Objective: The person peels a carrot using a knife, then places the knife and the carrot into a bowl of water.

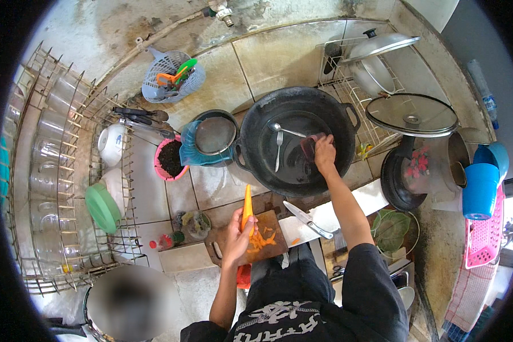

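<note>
My left hand [237,236] is closed around a peeled orange carrot [247,205], whose tip points away from me. Below it, a brown cutting board [277,249] carries orange peelings [261,240]. My right hand [325,153] reaches into a big black wok [262,114] and grips a dark reddish, see-through cup [308,147]; its far side is partly hidden by my fingers. Beside the cup, a spoon [290,130] and a fork [279,149] lie in the wok. A knife [306,219] rests on the white ledge to the right of the board.
Left of the wok are a blue strainer basin [189,149] and a pink pot [157,164] of dark grounds. A wire dish rack [77,171] of glasses stands far left. Pot lids [411,111], a black pan [396,188] and a blue cup [477,194] crowd the right side.
</note>
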Tool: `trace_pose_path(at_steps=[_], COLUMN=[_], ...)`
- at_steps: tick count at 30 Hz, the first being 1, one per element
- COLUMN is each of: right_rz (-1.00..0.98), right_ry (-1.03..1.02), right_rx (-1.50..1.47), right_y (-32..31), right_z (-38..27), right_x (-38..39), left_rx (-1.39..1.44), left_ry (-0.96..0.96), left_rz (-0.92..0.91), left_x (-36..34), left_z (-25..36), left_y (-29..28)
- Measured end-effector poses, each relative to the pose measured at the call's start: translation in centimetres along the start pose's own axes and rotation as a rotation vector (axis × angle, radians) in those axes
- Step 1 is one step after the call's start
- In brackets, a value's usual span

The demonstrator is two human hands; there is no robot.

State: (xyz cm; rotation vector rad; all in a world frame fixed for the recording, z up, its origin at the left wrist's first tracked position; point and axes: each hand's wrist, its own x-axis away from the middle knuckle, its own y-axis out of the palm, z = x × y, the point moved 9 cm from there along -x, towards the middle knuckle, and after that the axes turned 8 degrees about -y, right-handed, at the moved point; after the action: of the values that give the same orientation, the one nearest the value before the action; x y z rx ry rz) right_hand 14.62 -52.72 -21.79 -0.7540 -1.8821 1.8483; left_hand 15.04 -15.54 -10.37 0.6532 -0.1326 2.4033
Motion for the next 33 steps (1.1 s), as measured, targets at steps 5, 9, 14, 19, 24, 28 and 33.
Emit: trace_pose_path(at_steps=[5, 9, 14, 19, 24, 28, 33], right_rz=[-0.008, -0.154, -0.045, -0.502, -0.429, -0.374, -0.420], right_ry=[-0.058, -0.281, -0.046, 0.426, 0.260, 0.202, 0.172], right_rx=[0.164, 0.358, -0.256, -1.294, -1.468, -1.370, -1.356], right_y=[1.9, 4.9, 5.5, 8.2, 4.2, -1.0, -2.8], right_z=[-2.7, -5.9, -3.7, -3.2, -5.6, -7.8, -9.4], right_x=[0.9, 1.3, 2.8, 5.0, 5.8, 6.4, 7.2], left_rx=[0.004, 0.017, 0.031, 0.132, 0.011, -0.381, -0.772], left_ry=[-0.034, -0.027, -0.007, -0.058, -0.011, 0.266, 0.494], left_rz=[-0.015, -0.024, -0.039, -0.011, -0.066, 0.003, 0.087], left_x=[-0.5, -1.1, -1.4, -1.3, -2.7, -4.8, -7.5], left_z=[-0.4, -0.7, -0.8, -0.1, 0.5, 2.9, 9.0], left_y=[0.7, 0.4, 0.1, -0.2, 0.1, -0.4, 1.4])
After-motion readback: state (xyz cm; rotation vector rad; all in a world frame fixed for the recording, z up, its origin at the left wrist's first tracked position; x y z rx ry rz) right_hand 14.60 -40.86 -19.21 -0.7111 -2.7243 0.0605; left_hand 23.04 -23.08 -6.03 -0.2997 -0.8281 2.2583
